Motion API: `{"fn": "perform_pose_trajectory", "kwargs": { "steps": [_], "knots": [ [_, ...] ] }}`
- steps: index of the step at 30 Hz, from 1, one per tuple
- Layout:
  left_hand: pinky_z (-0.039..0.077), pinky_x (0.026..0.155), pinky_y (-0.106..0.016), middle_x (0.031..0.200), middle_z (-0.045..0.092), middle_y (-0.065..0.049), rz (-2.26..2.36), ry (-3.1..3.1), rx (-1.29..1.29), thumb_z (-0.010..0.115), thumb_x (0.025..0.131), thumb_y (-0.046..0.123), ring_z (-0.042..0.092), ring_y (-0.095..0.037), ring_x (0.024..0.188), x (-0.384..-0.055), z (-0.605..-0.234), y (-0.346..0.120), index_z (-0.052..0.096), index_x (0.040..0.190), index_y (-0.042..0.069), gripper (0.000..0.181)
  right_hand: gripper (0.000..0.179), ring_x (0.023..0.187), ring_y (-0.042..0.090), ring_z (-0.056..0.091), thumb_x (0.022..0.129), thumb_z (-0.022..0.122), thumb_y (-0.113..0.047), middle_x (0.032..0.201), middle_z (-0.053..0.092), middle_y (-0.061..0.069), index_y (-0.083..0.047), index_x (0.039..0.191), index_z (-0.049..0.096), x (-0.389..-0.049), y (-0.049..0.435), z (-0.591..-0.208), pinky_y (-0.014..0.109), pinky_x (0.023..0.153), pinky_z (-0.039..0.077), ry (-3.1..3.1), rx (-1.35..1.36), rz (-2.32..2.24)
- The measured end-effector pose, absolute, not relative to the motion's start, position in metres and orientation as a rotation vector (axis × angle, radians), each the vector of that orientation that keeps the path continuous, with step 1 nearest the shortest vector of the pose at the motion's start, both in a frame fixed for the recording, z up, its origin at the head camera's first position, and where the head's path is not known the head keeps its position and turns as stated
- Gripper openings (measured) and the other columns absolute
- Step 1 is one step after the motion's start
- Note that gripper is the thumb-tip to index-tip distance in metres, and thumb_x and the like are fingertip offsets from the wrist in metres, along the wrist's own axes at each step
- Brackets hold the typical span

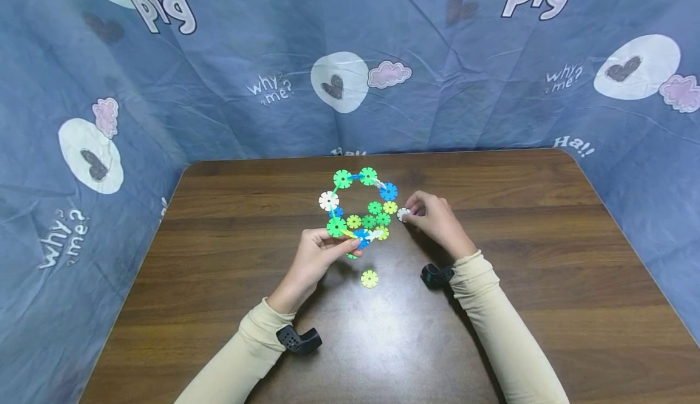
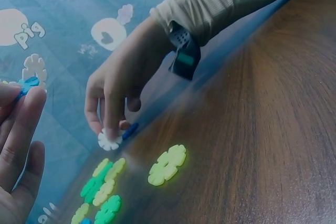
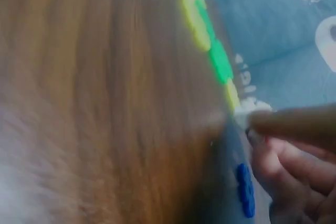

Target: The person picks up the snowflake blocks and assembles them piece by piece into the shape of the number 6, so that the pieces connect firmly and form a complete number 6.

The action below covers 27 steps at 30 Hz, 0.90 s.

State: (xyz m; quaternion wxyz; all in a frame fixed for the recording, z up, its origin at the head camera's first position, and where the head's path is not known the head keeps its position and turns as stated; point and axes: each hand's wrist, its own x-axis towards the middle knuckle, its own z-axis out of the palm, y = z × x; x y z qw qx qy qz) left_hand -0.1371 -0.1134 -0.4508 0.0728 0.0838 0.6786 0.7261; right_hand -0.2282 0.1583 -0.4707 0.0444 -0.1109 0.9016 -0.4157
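My left hand [image 1: 317, 257] pinches a blue notched disc [image 1: 362, 236] at the near side of a ring of joined discs. Green discs [image 1: 342, 178], a white disc [image 1: 329, 201] and other blue ones make up this ring, held up over the table. To the right, my right hand [image 1: 440, 225] pinches a loose white disc [image 1: 403, 214] between thumb and finger, close over the tabletop. A dark blue disc [image 3: 245, 190] lies beside those fingers in the right wrist view. Only part of the ring shows in the left wrist view.
Several loose green discs [image 1: 375, 208] and yellow discs [image 1: 390, 208] lie clustered behind and under the ring. A single yellow disc [image 1: 369, 279] lies nearer the front. The brown wooden table [image 1: 219, 282] ends at a blue printed cloth [image 1: 229, 88].
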Motion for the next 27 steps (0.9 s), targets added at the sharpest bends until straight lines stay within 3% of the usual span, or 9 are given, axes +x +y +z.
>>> {"fn": "perform_pose_trajectory", "kwargs": {
  "steps": [5,10,16,27],
  "knots": [
    [0.060,0.091,-0.029,0.076,0.079,0.002,2.166,2.048,0.239,0.077,0.091,0.005,0.078,-0.018,0.075,-0.137,-0.450,-0.114,0.075,0.103,-0.009,0.019,0.025,0.072,0.026,0.075,0.093,0.075,-0.008,0.096,0.078,0.018,0.006,0.112,0.069,-0.214,0.163,-0.464,0.037,0.065,0.064,2.355,-0.344,-1.692],
    [0.060,0.090,-0.028,0.076,0.079,0.002,2.167,2.055,0.252,0.077,0.091,0.006,0.078,-0.014,0.075,-0.137,-0.450,-0.114,0.075,0.103,-0.010,0.021,0.018,0.080,0.023,0.078,0.093,0.074,-0.004,0.088,0.080,0.005,0.004,0.107,0.067,-0.194,0.161,-0.448,0.039,0.073,0.065,2.082,-0.354,-1.951],
    [0.061,0.085,-0.028,0.074,0.079,0.004,2.171,2.062,0.239,0.077,0.091,0.005,0.077,-0.012,0.073,-0.137,-0.450,-0.115,0.074,0.103,-0.012,0.021,0.011,0.081,0.018,0.078,0.092,0.073,-0.001,0.086,0.080,0.002,-0.001,0.101,0.066,-0.176,0.150,-0.436,0.040,0.076,0.065,1.950,-0.375,-2.019],
    [0.062,0.082,-0.029,0.076,0.079,0.003,2.190,2.040,0.245,0.076,0.091,0.003,0.076,-0.012,0.072,-0.137,-0.450,-0.114,0.072,0.104,-0.014,0.022,0.017,0.084,0.025,0.079,0.092,0.073,0.001,0.086,0.080,0.001,0.008,0.105,0.065,-0.172,0.143,-0.435,0.048,0.080,0.064,2.007,-0.429,-2.008]
  ]
}}
